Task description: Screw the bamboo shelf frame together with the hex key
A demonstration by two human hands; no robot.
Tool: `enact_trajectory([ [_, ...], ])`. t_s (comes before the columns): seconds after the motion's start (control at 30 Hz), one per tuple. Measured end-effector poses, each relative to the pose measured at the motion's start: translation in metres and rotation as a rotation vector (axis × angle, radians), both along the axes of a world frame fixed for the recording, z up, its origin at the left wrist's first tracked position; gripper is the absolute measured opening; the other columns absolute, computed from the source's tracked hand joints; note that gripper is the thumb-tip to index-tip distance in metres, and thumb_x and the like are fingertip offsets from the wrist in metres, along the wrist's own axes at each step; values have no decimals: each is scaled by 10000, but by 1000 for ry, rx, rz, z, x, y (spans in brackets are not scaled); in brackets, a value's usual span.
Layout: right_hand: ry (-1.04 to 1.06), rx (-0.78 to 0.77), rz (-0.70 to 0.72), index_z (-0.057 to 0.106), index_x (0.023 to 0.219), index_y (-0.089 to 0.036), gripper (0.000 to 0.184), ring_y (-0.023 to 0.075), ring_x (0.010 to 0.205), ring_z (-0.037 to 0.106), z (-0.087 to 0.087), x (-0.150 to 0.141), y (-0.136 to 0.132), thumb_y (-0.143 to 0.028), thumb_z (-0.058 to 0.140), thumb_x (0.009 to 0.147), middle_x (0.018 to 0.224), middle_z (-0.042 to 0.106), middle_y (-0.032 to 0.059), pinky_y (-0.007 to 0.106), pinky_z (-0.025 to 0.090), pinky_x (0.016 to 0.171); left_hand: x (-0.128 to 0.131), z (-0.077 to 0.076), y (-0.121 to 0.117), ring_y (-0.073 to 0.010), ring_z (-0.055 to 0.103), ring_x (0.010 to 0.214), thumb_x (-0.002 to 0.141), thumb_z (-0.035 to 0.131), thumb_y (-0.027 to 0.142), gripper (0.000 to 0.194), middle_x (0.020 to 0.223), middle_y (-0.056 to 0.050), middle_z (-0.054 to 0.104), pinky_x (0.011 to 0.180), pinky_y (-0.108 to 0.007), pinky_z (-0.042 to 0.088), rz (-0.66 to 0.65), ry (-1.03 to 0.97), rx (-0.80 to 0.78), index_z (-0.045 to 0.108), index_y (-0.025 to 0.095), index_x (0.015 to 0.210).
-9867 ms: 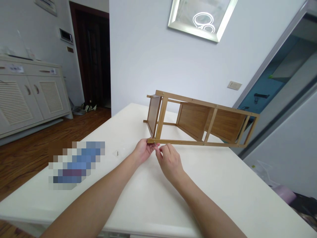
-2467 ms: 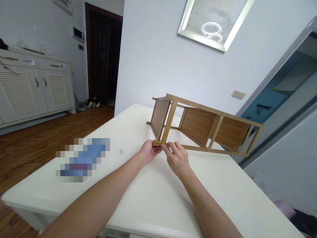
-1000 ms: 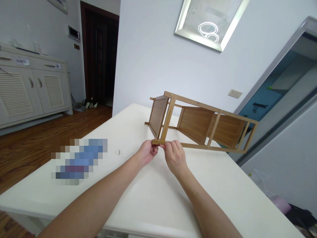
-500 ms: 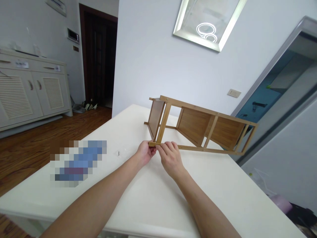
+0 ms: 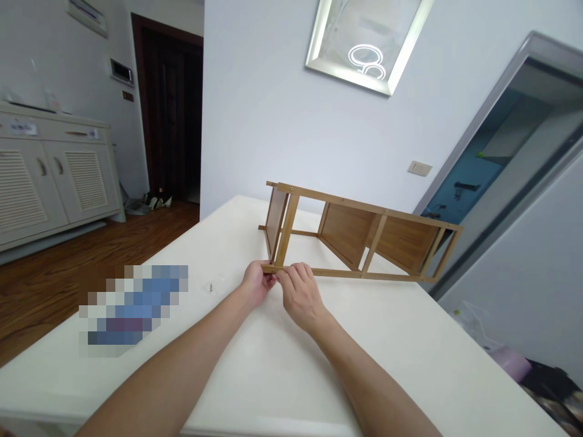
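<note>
A wooden shelf rack [image 5: 376,243] lies on its side on the white table [image 5: 282,376], its panels standing upright. My left hand [image 5: 257,284] is closed around the near lower corner of the frame, thumb against the end of the rail. Beside it, my right hand [image 5: 298,294] pinches at the same rail, with thumb and forefinger close to the corner joint. Whatever lies between those fingertips is hidden. A small screw [image 5: 211,287] lies on the table left of my left hand, apparently on a bit of clear plastic.
A pixelated blue item [image 5: 141,309] lies on the table's left part. Behind stand a wall with a framed picture [image 5: 367,45] and a switch [image 5: 419,168]. A white louvred cabinet [image 5: 59,170] is at the left, and a lilac object [image 5: 510,363] sits beyond the right table edge.
A small metal piece showed at the rail by my right fingertips about ten seconds ago; it is now hidden. The rack's near end tips slightly, and my right fingers shift at the joint.
</note>
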State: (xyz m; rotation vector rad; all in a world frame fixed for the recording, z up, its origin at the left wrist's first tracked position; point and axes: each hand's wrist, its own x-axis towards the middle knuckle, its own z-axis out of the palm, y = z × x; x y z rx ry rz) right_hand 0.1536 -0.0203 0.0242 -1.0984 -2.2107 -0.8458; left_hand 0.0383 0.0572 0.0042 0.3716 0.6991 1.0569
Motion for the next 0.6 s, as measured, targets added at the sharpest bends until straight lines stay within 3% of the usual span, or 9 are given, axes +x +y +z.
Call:
enact_trajectory([
  [0.1,209,-40,-20,574,899,-168,150,205,886,476,0,18,4,-109,436,917,925,596,92,354,418,794,-6,1,5,-72,423,344,806,488,165,94,500,1,517,320,-159,278,50,37,-41,523,143,722],
  [0.2,333,-141,-75,604,809,-172,134,241,1074,486,1,55,10,-108,504,871,1111,603,125,411,429,896,-15,3,10,-69,385,331,855,477,270,156,500,22,479,313,-160,233,107,63,-79,495,162,744],
  [0.33,329,-431,-156,649,729,-183,162,217,988,570,-3,96,17,-65,565,800,1030,655,84,408,440,899,-24,6,15,-60,352,335,893,448,389,240,554,23,491,324,-160,216,183,121,-110,498,166,819],
  [0.47,314,-506,-182,648,748,-155,165,175,851,582,-13,97,25,-29,548,785,898,640,75,332,447,835,-29,6,18,-70,348,363,908,411,388,227,575,34,459,350,-173,237,248,249,-101,452,189,806],
  [0.6,315,-490,-198,631,780,-143,160,182,869,549,-22,84,30,-16,535,769,911,611,84,320,423,832,-34,7,19,-98,388,475,868,455,369,193,686,1,475,425,-223,306,330,462,3,453,191,793],
])
